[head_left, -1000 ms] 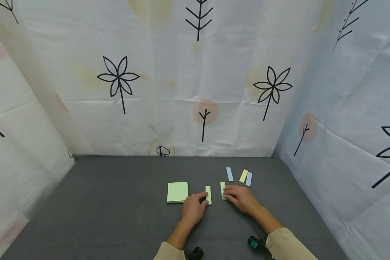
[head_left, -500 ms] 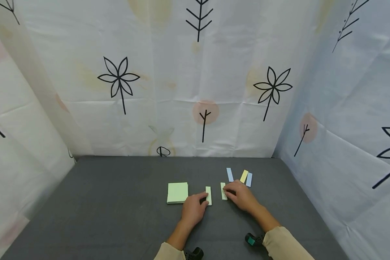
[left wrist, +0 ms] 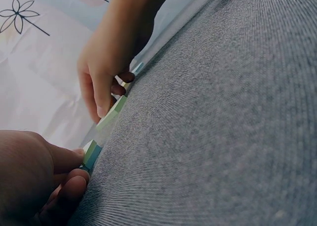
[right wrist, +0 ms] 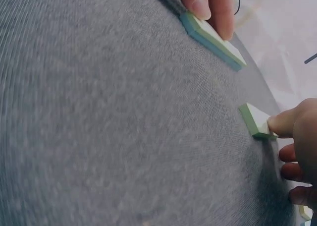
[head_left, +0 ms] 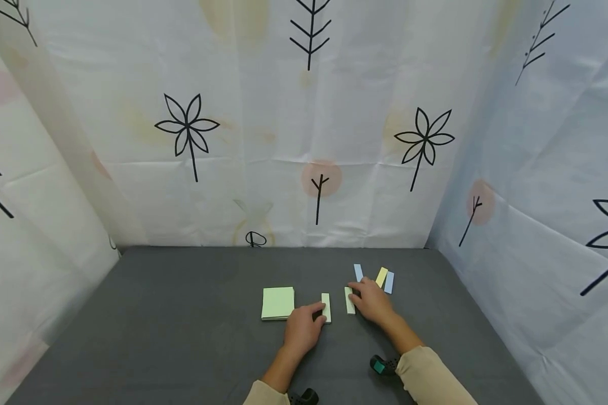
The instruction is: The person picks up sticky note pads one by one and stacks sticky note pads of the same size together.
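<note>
This looks like a makeshift recording booth rather than a lived-in room. White curtains (head_left: 304,112) printed with black leaves and flowers close round a grey felt tabletop (head_left: 182,326) on three sides.

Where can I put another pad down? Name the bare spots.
Bare grey mat lies left of the square green pad, and behind it up to the curtain. Crowded: around both hands, the two narrow green pads and the coloured strips.
</note>
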`<move>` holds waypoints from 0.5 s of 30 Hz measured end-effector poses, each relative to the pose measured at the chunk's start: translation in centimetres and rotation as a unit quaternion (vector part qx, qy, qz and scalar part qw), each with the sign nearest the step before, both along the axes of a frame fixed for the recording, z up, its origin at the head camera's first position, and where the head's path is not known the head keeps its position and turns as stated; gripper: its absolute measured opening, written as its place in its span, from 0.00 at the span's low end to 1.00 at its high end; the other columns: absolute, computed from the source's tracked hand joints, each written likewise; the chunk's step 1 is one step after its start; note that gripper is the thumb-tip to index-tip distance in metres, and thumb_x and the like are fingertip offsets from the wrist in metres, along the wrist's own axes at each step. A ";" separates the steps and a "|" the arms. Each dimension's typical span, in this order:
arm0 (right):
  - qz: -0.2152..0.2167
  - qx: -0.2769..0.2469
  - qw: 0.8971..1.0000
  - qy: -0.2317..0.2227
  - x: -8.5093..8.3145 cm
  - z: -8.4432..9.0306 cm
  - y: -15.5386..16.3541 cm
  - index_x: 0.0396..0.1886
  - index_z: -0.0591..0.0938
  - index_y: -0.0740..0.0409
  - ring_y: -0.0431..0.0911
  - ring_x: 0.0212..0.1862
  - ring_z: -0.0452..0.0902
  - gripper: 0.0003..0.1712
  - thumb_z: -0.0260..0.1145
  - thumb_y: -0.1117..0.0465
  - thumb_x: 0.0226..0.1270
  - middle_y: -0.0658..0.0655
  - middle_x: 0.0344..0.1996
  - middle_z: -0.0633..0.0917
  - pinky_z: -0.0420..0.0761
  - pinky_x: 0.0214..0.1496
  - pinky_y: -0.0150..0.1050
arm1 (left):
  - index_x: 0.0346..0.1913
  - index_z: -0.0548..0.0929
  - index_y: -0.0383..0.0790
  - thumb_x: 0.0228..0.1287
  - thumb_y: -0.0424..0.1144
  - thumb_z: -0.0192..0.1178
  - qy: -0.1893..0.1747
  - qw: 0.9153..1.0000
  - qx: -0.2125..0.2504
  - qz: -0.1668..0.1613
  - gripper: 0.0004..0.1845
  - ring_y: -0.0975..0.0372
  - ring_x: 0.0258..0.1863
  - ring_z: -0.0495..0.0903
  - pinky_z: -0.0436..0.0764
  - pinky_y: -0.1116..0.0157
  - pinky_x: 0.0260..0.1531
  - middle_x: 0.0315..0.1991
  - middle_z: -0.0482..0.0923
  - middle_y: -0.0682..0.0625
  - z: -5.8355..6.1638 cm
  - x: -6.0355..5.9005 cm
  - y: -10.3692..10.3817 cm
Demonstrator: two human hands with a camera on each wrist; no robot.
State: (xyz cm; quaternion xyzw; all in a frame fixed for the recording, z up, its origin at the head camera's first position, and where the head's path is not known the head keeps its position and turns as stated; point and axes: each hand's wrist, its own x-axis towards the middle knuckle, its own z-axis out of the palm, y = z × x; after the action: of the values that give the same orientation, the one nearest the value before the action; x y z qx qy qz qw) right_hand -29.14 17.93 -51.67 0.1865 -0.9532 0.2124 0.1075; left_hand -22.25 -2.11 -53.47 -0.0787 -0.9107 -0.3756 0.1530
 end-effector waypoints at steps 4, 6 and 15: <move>-0.008 -0.035 0.999 -0.009 0.0 0.0 -0.1 0.46 0.86 0.59 0.43 0.27 0.65 0.13 0.70 0.63 0.62 0.50 0.27 0.72 0.67 0.29 0.41 | 0.48 0.88 0.42 0.57 0.35 0.69 0.025 1.000 -0.005 0.002 0.14 0.50 0.47 0.83 0.80 0.51 0.42 0.47 0.85 0.48 -0.1 0.1 0.0; -0.016 -0.063 0.998 -0.020 0.0 -0.1 -0.2 0.43 0.85 0.60 0.43 0.29 0.68 0.11 0.71 0.65 0.60 0.49 0.28 0.74 0.71 0.32 0.41 | 0.47 0.88 0.41 0.56 0.34 0.69 0.032 0.999 -0.003 0.002 0.14 0.49 0.46 0.83 0.80 0.51 0.40 0.46 0.85 0.47 -0.1 0.1 0.0; -0.028 -0.202 0.976 -0.072 0.2 0.2 -0.5 0.36 0.84 0.59 0.43 0.29 0.76 0.06 0.70 0.70 0.59 0.48 0.26 0.81 0.76 0.32 0.40 | 0.49 0.87 0.44 0.58 0.36 0.68 -0.013 1.000 0.000 0.005 0.15 0.51 0.49 0.82 0.80 0.51 0.44 0.48 0.85 0.49 -0.2 -0.1 0.0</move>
State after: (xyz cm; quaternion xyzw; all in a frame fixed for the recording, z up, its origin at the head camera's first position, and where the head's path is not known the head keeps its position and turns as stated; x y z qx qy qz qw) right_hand -28.99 17.40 -51.49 0.1181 -0.9006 0.4107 0.0796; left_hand -22.39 -2.09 -53.70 -0.0693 -0.9128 -0.3761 0.1434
